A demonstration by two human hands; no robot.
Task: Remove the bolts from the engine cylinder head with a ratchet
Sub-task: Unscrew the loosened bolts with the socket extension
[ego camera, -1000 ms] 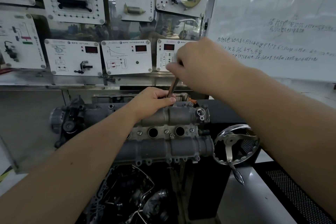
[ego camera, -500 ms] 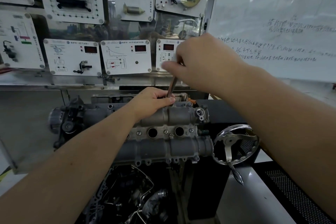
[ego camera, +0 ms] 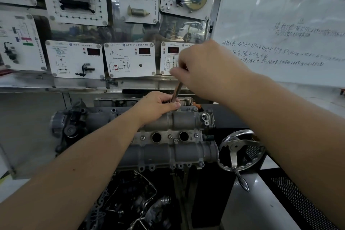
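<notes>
At frame centre, the left hand (ego camera: pixel 158 104) is gripping the ratchet (ego camera: pixel 177 92) shaft low against the cylinder head (ego camera: pixel 186 123), apparently steadying it, while the right hand (ego camera: pixel 203 69) is clenching its upper end, apparently for turning.

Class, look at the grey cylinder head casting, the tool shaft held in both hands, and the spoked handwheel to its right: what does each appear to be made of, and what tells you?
Grey cylinder head casting: probably cast aluminium; dull, matte, slightly grainy surface.
Thin tool shaft: likely steel, smooth and brownish in this light.
Spoked handwheel: apparently polished or chromed metal; bright mirror-like highlights.
</notes>
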